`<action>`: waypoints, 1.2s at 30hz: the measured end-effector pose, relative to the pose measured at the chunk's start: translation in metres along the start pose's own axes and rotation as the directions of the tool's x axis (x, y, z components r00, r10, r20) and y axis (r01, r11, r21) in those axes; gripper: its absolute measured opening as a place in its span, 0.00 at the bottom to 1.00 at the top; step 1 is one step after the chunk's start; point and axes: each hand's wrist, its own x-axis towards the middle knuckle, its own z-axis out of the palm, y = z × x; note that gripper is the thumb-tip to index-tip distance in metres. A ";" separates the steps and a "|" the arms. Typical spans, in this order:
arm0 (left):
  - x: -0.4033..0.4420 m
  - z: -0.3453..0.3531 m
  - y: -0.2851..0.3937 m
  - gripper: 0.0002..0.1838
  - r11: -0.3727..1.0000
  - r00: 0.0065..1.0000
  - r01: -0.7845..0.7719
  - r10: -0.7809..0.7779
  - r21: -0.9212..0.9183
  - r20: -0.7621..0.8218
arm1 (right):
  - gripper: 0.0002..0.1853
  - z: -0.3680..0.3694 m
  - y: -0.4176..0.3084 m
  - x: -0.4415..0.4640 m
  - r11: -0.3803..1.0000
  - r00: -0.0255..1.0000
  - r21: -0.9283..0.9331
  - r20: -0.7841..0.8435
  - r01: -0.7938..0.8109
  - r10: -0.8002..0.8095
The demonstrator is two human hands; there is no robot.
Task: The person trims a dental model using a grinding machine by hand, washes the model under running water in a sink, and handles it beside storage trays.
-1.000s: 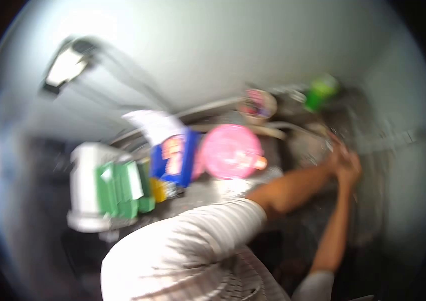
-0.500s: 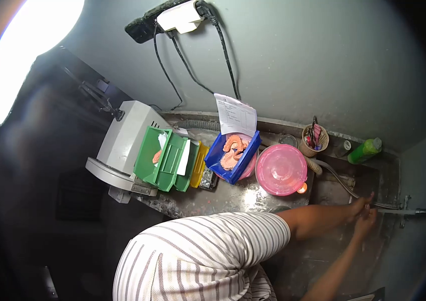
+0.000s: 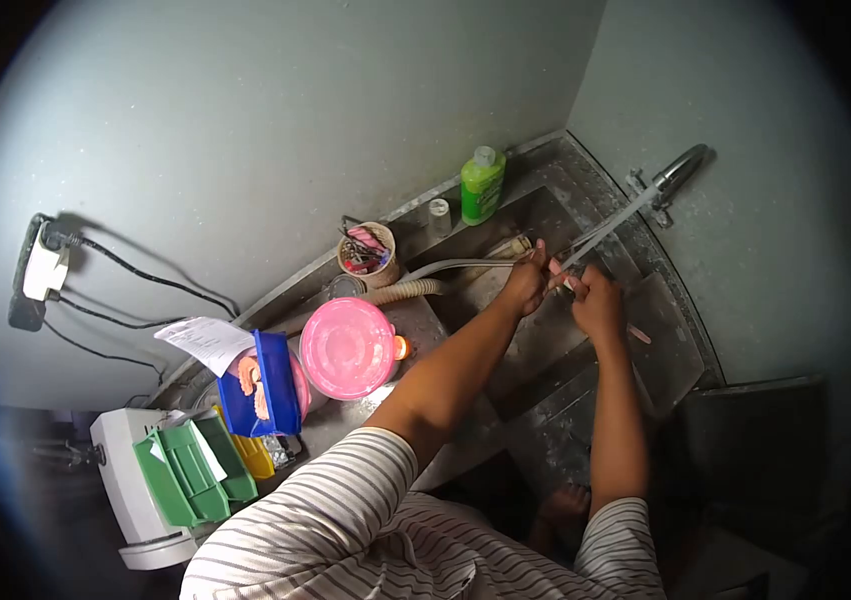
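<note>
Over the sink (image 3: 505, 395), both my hands meet under a stream of water. My left hand (image 3: 527, 284) is closed with the fingers around one end of a small pink piece (image 3: 559, 272). On the other side, my right hand (image 3: 598, 302) is closed at the same piece. Its exact kind is too small and covered to make out. Water runs down onto it from the curved metal tap (image 3: 683, 170). A slim pink stick (image 3: 638, 333) lies at the sink's right side, just beyond my right hand.
A green bottle (image 3: 482, 190) stands on the back ledge by a small clear jar (image 3: 439, 215). Left of the sink are a tool basket (image 3: 367, 252), a pink lidded tub (image 3: 348, 347), a blue bin (image 3: 278, 385) with pink dental models, green bins (image 3: 190, 470) and hoses (image 3: 410, 288).
My view has swung right toward the sink, so the tap and both hands show nearer the middle. The hands stay together under the water.
</note>
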 end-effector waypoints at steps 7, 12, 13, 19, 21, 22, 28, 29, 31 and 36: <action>-0.015 -0.015 -0.024 0.25 0.987 1.000 -0.001 0.000 0.162 0.002 | 0.09 0.038 0.022 0.044 0.460 0.953 0.857 0.105 -0.231 0.283; -0.081 -0.021 0.004 0.29 0.986 0.999 0.041 -0.035 -0.159 0.036 | 0.11 0.029 0.070 0.076 0.735 0.956 0.668 -0.122 -0.119 0.266; -0.095 -0.024 0.010 0.29 0.962 0.989 0.082 -0.047 -0.261 0.139 | 0.12 0.025 0.086 0.085 0.946 0.959 0.321 -0.256 -0.031 0.119; -0.141 -0.020 0.026 0.25 0.949 0.979 0.109 -0.052 -0.297 0.196 | 0.15 -0.043 0.108 0.121 0.975 0.942 -0.177 -0.329 -0.137 0.073; -0.153 -0.019 0.022 0.21 0.971 0.987 0.068 -0.031 -0.231 0.159 | 0.13 -0.052 0.106 0.128 0.940 0.955 -0.275 -0.267 -0.204 0.129; -0.161 -0.019 0.019 0.20 0.823 0.998 -0.059 0.059 0.565 0.017 | 0.13 -0.058 0.113 0.132 0.943 0.963 -0.294 -0.258 -0.158 0.081; -0.239 -0.022 0.014 0.07 0.232 0.939 -0.224 0.310 0.947 0.146 | 0.14 -0.063 0.164 0.165 0.985 0.987 -0.134 -0.130 -0.108 0.091; -0.258 -0.017 0.020 0.07 0.279 0.938 -0.253 0.307 0.926 0.164 | 0.17 -0.069 0.139 0.157 0.949 0.984 -0.274 -0.124 -0.158 0.128; -0.284 -0.025 0.021 0.07 0.293 0.928 -0.273 0.330 0.916 0.170 | 0.26 -0.047 0.167 0.167 0.979 0.993 -0.181 -0.078 -0.098 0.085; -0.349 -0.029 0.038 0.08 0.251 0.931 -0.220 0.343 0.943 0.127 | 0.20 -0.023 0.012 0.048 0.981 0.849 0.144 0.495 0.132 -0.187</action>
